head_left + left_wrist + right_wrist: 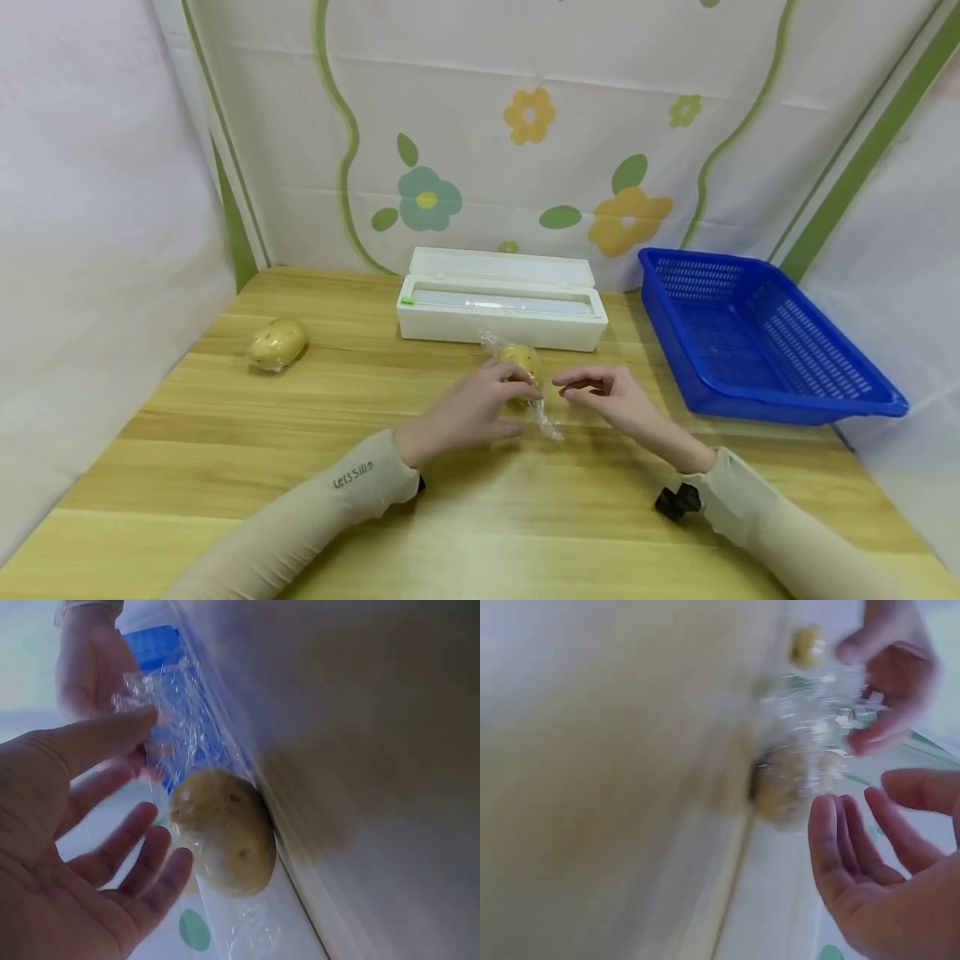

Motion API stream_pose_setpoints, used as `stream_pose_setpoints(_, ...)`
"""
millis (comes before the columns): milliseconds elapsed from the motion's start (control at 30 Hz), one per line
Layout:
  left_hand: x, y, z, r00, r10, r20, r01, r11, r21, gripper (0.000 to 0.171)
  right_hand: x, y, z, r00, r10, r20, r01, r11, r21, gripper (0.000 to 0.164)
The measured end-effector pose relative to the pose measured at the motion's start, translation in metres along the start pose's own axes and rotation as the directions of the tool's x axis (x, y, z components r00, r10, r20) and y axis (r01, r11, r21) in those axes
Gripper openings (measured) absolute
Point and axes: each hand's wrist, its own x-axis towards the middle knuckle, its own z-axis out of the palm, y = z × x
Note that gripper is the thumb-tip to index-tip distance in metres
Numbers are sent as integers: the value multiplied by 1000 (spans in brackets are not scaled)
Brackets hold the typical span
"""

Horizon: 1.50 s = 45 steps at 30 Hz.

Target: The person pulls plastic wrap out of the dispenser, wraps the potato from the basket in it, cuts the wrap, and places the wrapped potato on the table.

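Observation:
A potato (522, 360) in clear cling film (550, 423) lies on the table in front of the white box, loose film sticking out at both ends. At its near left side is my left hand (472, 412), fingers loosely bent; in the left wrist view a gap shows between the fingers and the potato (225, 832). My right hand (618, 404) hovers just right of the potato, its fingers relaxed and holding nothing. The right wrist view has the potato (791, 787) and film blurred beyond the right fingertips.
A white cling film dispenser box (502, 323) with its lid raised stands behind the potato. Another potato (277, 343), shiny with film, lies at the left. A blue plastic basket (750, 400) stands at the right, near the flowered cloth backdrop (480, 108).

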Motion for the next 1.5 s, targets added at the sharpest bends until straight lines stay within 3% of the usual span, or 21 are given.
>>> stream_pose_setpoints(133,-4,1,3,1000,-17,-5,17,999,27,46,8,-13,6,996,52,-66,-48,997,68,26)
stream_pose_setpoints(400,-2,5,-2,1000,-29,12,29,1000,-1,39,9,-21,4,999,49,-3,-49,997,53,26)
stream_pose_setpoints(700,4,8,-7,987,-80,138,81,997,1,40,8,-8,-3,995,95,37,-99,987,130,27)
stream_pose_setpoints(867,5,7,-6,979,-77,189,74,997,21,27,8,-7,-3,991,112,68,-120,986,118,29)
stream_pose_setpoints(1233,5,7,-2,977,-37,208,31,999,29,17,8,-5,-2,990,117,74,-123,989,83,23)
stream_pose_setpoints(1500,3,5,-1,983,-32,181,29,999,17,6,9,-7,-2,988,130,80,-136,987,89,23)
